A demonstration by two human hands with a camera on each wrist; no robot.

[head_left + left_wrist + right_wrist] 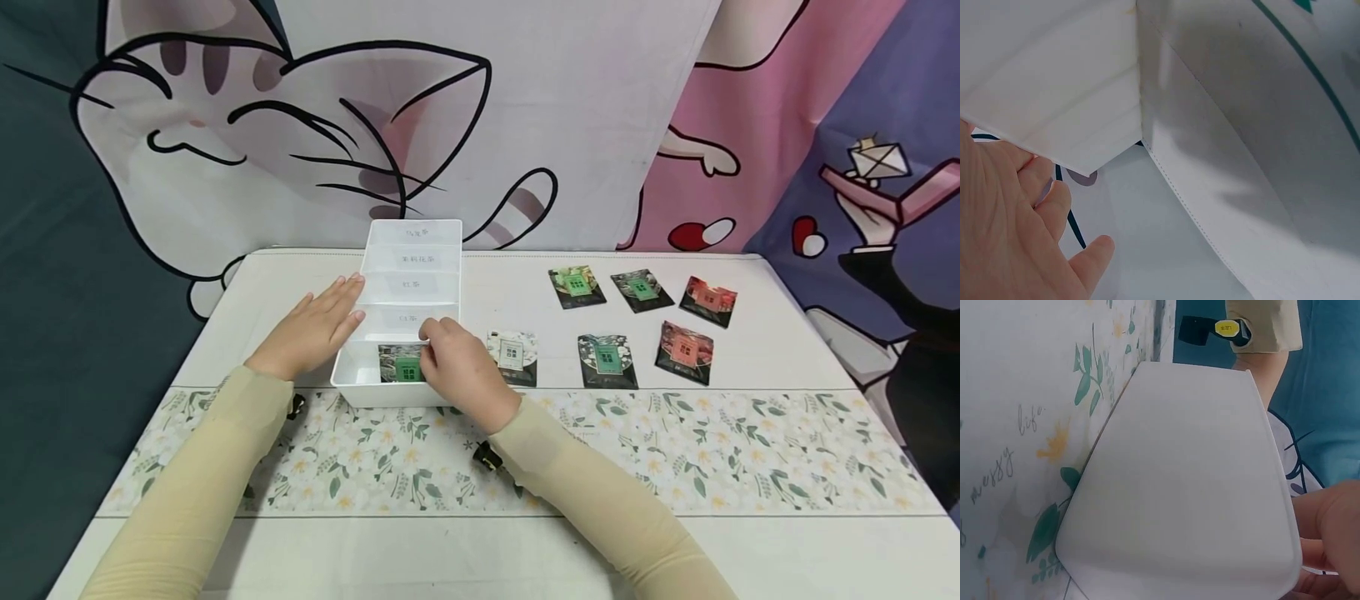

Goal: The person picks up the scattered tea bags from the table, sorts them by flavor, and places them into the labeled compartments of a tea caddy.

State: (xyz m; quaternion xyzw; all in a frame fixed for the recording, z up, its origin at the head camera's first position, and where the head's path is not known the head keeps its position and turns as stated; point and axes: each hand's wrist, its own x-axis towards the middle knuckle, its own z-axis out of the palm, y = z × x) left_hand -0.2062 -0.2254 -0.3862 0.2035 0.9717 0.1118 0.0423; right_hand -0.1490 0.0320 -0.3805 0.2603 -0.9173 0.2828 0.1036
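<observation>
A white divided box stands on the table, its rear compartments rising toward the back and bearing handwritten labels. My left hand lies with fingers straight along the box's left edge; in the left wrist view, the fingers are against its side. A dark tea sachet with a green label sits in the front compartment. Over that compartment's right part, my right hand has curled fingers and pinches the sachet's right side, which it covers. In the right wrist view, the box's front wall hides the fingertips.
Just right of the box lies a sachet with a white label. Farther right are green-labelled sachets and red-labelled sachets, spread in two rows. A floral strip crosses the table, and a cat-print curtain hangs behind.
</observation>
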